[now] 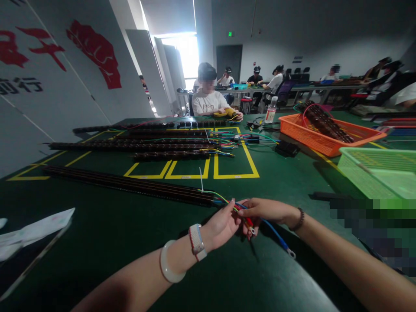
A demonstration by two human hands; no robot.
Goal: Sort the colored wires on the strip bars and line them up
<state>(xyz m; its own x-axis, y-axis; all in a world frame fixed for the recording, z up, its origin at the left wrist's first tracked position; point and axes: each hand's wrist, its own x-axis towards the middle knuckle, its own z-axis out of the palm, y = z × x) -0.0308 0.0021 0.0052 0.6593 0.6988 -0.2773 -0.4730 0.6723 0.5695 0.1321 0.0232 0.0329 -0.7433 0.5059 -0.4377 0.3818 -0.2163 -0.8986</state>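
Observation:
A long cable bundle in a dark sleeve (139,185) lies on the green table, its loose wire ends toward me. My left hand (224,223) is closed around these wires close to where they leave the sleeve. From the right, my right hand (264,209) pinches the same wires, its fingers touching my left hand's. A red wire end with a ring terminal (253,231) pokes out below the fingers. The blue wire (274,232) runs out to the right and ends in a larger ring terminal. A white cable tie (201,180) sticks up from the sleeve. My fingers partly hide the wires.
More sleeved bundles (130,145) lie farther back across yellow tape outlines (236,176). An orange basket (325,145) holds another bundle; a green basket (377,173) stands nearer. A bottle (271,110) stands behind. Across the table a person (208,97) handles a yellow tool.

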